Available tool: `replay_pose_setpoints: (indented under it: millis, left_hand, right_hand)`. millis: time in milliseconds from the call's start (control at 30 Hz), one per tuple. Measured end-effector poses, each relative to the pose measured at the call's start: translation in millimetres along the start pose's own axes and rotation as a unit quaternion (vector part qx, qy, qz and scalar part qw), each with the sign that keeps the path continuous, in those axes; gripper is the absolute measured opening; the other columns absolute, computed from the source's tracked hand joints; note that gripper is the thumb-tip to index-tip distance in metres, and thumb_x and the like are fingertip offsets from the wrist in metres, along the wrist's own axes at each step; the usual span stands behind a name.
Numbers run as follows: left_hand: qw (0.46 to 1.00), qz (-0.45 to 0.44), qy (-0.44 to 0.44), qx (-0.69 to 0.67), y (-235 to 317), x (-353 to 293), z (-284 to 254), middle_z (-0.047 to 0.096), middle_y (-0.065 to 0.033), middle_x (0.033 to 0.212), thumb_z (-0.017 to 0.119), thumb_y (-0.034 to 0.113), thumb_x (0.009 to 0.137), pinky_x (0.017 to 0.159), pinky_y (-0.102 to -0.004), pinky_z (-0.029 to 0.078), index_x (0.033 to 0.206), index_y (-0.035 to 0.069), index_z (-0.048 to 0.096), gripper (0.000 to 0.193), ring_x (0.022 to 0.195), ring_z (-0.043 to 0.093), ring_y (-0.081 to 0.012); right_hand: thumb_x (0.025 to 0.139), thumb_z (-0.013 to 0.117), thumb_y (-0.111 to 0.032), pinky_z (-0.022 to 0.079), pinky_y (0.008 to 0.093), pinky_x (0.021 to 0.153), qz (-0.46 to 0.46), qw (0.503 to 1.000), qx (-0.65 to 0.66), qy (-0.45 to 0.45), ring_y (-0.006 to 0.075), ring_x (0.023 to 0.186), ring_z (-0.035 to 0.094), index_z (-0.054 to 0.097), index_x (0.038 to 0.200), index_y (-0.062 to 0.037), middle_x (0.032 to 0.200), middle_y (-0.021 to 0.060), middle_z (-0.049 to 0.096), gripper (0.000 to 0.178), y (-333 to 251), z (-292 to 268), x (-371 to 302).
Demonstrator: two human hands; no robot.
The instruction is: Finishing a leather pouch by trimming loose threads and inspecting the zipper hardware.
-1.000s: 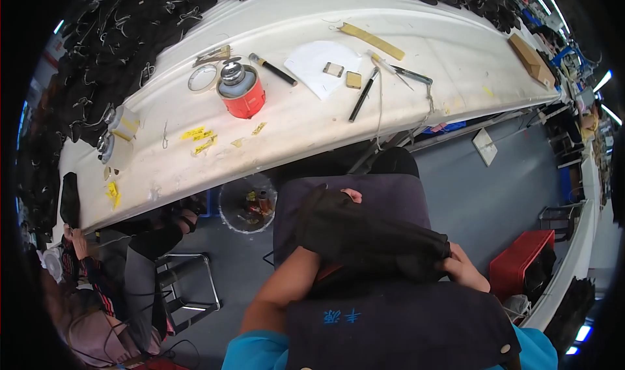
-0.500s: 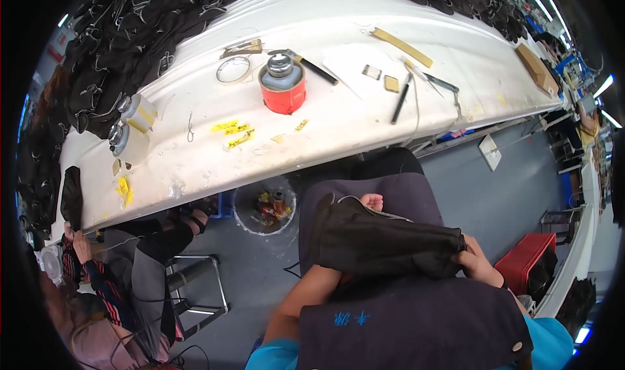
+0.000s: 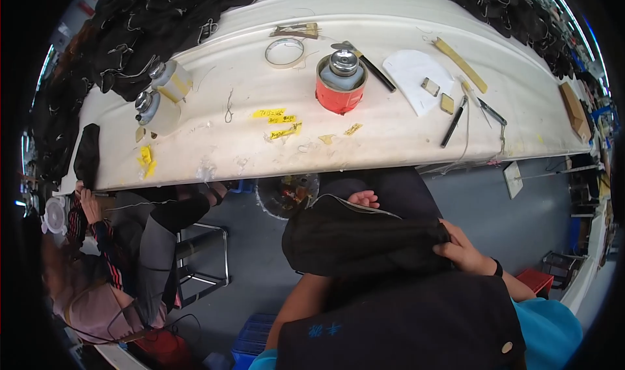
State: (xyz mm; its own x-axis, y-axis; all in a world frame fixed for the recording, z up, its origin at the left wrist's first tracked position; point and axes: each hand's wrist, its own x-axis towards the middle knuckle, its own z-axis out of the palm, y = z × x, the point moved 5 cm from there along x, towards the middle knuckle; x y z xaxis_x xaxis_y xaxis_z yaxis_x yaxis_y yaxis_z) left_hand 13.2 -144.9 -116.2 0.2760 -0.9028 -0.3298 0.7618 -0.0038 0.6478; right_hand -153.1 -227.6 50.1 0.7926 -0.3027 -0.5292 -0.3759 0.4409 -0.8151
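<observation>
A black cloth piece (image 3: pixel 364 243), looking like a small bag or sleeve with a thin pale line along its far edge, lies across my lap. My right hand (image 3: pixel 465 249) is closed on its right end, thumb on top and fingers behind the fold. Under the cloth runs my left forearm, so the wrist is hidden. My left hand (image 3: pixel 364 199) shows beyond the far edge, palm up, its fingers loosely bent with nothing visible in them. A dark apron (image 3: pixel 403 324) covers my front.
On the white-covered table (image 3: pixel 215 155) are a red tin (image 3: pixel 340 95) holding a pump-top bottle, two more bottles (image 3: pixel 156 113), a tape roll (image 3: pixel 284 53), and black pen-like tools (image 3: pixel 454 122). Black pieces (image 3: pixel 156 18) are heaped behind. A co-worker (image 3: pixel 111 279) sits left; a bin (image 3: pixel 286 194) stands below.
The view has shifted, so the table sits further right and its near edge lower. The cloth has shifted slightly left in view; my right hand keeps its grip on it.
</observation>
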Motion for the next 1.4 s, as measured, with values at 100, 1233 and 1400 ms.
replay_pose_setpoints:
  millis: [100,1233,1400]
  left_hand:
    - [0.998,0.032,0.042,0.044,10,-16,-10,0.057,-0.0083,0.118,0.048,0.032,0.101,0.098,-0.0306,0.045,0.125,0.003,0.051,0.037,0.11,0.055,-0.0172]
    - [0.78,0.281,-0.054,0.557,46,-142,151,0.053,-0.0073,0.091,0.073,0.0,0.06,0.071,-0.0374,0.047,0.096,0.006,0.058,0.04,0.086,0.056,-0.0281]
    - [0.79,0.33,-0.056,0.513,60,-135,139,0.056,-0.0081,0.087,0.067,-0.006,0.06,0.071,-0.0345,0.047,0.091,0.005,0.062,0.033,0.082,0.057,-0.0277]
  right_hand:
    - [0.084,0.052,-0.002,0.04,0.028,0.097,-0.006,1.0,0.008,-0.03,0.0124,0.111,0.051,0.045,0.13,0.0024,0.121,0.0053,0.056,0.047,-2,0,-3]
    - [0.09,0.057,-0.041,0.041,0.0348,0.088,-0.284,0.889,-0.347,0.097,0.0233,0.1,0.052,0.052,0.123,0.0021,0.105,0.0145,0.055,0.055,6,-24,-64]
    - [0.096,0.052,-0.024,0.039,0.0285,0.091,-0.229,0.947,-0.157,0.159,0.0141,0.1,0.051,0.055,0.115,0.0011,0.107,0.0066,0.054,0.032,25,-35,-57]
